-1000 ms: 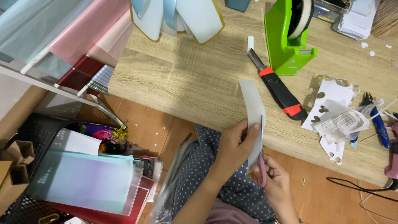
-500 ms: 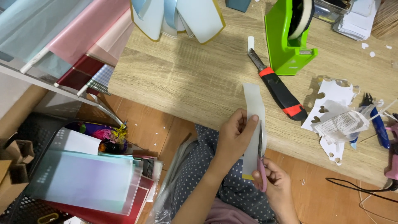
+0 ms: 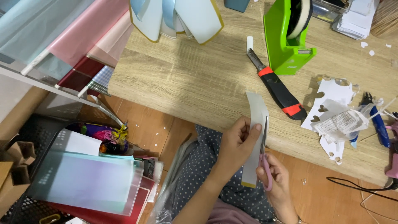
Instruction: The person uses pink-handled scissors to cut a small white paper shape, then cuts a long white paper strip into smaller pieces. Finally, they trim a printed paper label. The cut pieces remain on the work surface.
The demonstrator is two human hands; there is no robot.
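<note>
My left hand (image 3: 235, 143) pinches a narrow strip of white paper (image 3: 257, 108) that stands upright in front of the wooden table's edge. Pink-handled scissors (image 3: 264, 159) sit in my right hand (image 3: 277, 180), their blades running up along the strip's right edge and biting into it. The strip's lower end hangs below my left thumb, over my dotted lap.
On the wooden table (image 3: 195, 79) lie a black-and-red utility knife (image 3: 277, 87), a green tape dispenser (image 3: 287, 37), punched white paper scraps (image 3: 331, 112), blue pliers (image 3: 375, 118) and ribbon loops (image 3: 176, 16). Coloured sheets (image 3: 83, 178) and rolls (image 3: 62, 37) fill the left.
The scissors have travelled further up the strip. The strip has shifted slightly and its top now curves a little to the left. Both hands stay in the same place.
</note>
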